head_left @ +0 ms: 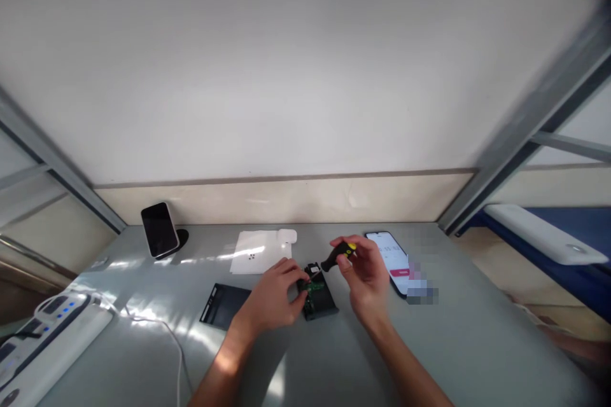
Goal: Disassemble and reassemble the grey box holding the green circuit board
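A black electronic device (324, 305) with its housing open lies on the desk, a green circuit board (314, 286) showing inside. My left hand (274, 296) is closed at the device's upper left edge, thumb and fingers pinched there; its fingertips hide part of the board. Between the fingers of my right hand (370, 280) is a black and yellow screwdriver (338, 257), tilted with its shaft pointing down-left to the board near my left fingertips. I cannot tell what the tip touches. Left of my left hand lies a flat black cover (225, 306), partly behind the wrist.
A white sheet (252, 248) with several tiny dark bits lies behind my left hand. A lit phone (389, 254) lies to the right. At the back left stands a dark-screened device (160, 229). A power strip (52, 337) and white cable (174, 337) occupy the left side.
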Motion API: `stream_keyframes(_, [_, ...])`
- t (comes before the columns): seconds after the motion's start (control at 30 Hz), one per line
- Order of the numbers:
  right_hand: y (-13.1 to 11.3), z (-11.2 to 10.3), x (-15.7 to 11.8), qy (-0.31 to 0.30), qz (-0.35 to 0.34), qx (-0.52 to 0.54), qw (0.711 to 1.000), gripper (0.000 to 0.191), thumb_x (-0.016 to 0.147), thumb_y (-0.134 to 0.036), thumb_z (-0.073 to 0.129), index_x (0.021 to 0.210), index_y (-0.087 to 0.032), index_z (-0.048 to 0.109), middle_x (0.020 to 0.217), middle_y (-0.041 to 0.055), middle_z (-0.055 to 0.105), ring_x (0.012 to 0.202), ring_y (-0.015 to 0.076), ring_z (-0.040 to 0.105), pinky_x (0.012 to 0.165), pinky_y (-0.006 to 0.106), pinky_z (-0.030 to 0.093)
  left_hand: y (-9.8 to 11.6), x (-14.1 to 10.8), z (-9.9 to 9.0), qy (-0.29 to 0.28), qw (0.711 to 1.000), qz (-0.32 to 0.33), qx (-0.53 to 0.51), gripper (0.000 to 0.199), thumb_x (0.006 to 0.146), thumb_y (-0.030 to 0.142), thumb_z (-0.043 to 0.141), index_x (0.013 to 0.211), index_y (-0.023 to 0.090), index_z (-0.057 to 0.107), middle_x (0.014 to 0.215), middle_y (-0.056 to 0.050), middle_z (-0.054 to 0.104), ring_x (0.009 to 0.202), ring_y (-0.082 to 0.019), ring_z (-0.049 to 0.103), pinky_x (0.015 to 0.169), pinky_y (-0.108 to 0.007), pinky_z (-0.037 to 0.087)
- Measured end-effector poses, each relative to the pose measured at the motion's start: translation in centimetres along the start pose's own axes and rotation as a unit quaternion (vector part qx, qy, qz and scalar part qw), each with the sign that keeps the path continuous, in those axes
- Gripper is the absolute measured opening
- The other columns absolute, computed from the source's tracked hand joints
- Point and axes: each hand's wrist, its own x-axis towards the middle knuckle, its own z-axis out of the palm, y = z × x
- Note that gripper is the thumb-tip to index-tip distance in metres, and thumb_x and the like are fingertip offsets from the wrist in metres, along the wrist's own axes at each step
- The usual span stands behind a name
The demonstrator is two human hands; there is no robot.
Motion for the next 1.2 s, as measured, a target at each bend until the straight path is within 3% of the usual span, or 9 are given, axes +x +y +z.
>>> stream_keyframes(0.13, [-0.2,-0.3,0.6,0.029,0.008,0.000,1.000,0.016,0.096,-0.032,0.072,0.110,-0.028,0.067,0.102,0.0072,0.073,0.095,0.0234,0.071,0.078,0.037,0.059,-1.4,0.3,0.3,0.010,1.000,-0.002,0.007,0.017,0.101,0.021,0.058,0.096,0.022,0.075,0.097,-0.007,0.070,0.099,-0.024,0.064,0.091,-0.038,0.052])
stream_keyframes(0.27, [0.0,-0.4,0.9,0.050,0.010,0.023,0.998,0.019,0.094,-0.031,0.075,0.111,-0.028,0.066,0.103,0.0066,0.074,0.095,0.0224,0.071,0.077,0.035,0.058,-2.5,0.3,0.0,0.026,0.999,-0.021,0.005,0.010,0.099,0.028,0.068,0.099,0.024,0.077,0.098,-0.005,0.073,0.099,-0.023,0.065,0.092,-0.037,0.052])
stream_keyframes(0.4, [0.3,-0.3,0.9,0.047,0.022,0.020,0.998,0.019,0.093,-0.033,0.075,0.109,-0.027,0.066,0.103,0.0078,0.075,0.095,0.0229,0.071,0.077,0.035,0.058,-2.5,0.3,0.1,0.034,0.999,-0.029,0.017,0.015,0.097,0.033,0.073,0.110,0.026,0.077,0.102,-0.005,0.075,0.102,-0.024,0.066,0.094,-0.038,0.052])
stream_keyframes(0.7, [0.8,-0.2,0.6,0.037,0.018,0.003,0.999,0.018,0.096,-0.034,0.071,0.111,-0.029,0.064,0.105,0.0072,0.074,0.096,0.0233,0.070,0.080,0.037,0.058,-2.8,0.3,-0.2,0.037,0.998,-0.021,0.048,0.021,0.104,0.034,0.061,0.101,0.026,0.080,0.096,-0.004,0.076,0.095,-0.023,0.067,0.090,-0.036,0.051])
stream_keyframes(0.93, [1.2,0.4,0.2,0.042,0.039,0.019,0.998,0.018,0.095,-0.034,0.072,0.111,-0.029,0.065,0.106,0.0060,0.072,0.096,0.0224,0.067,0.080,0.036,0.056,-6.4,-0.2,-1.4,0.138,0.976,-0.070,0.154,0.026,0.106,0.032,0.056,0.106,0.027,0.082,0.102,-0.007,0.073,0.101,-0.026,0.065,0.103,-0.044,0.048])
stream_keyframes(1.2, [1.6,0.7,-0.2,0.043,0.054,0.011,0.998,0.021,0.094,-0.036,0.072,0.110,-0.027,0.063,0.106,0.0071,0.071,0.097,0.0232,0.066,0.081,0.038,0.056,-6.9,-0.2,-0.7,0.086,0.962,-0.121,0.231,0.023,0.102,0.023,0.061,0.115,0.028,0.079,0.113,-0.007,0.071,0.109,-0.028,0.060,0.093,-0.042,0.049])
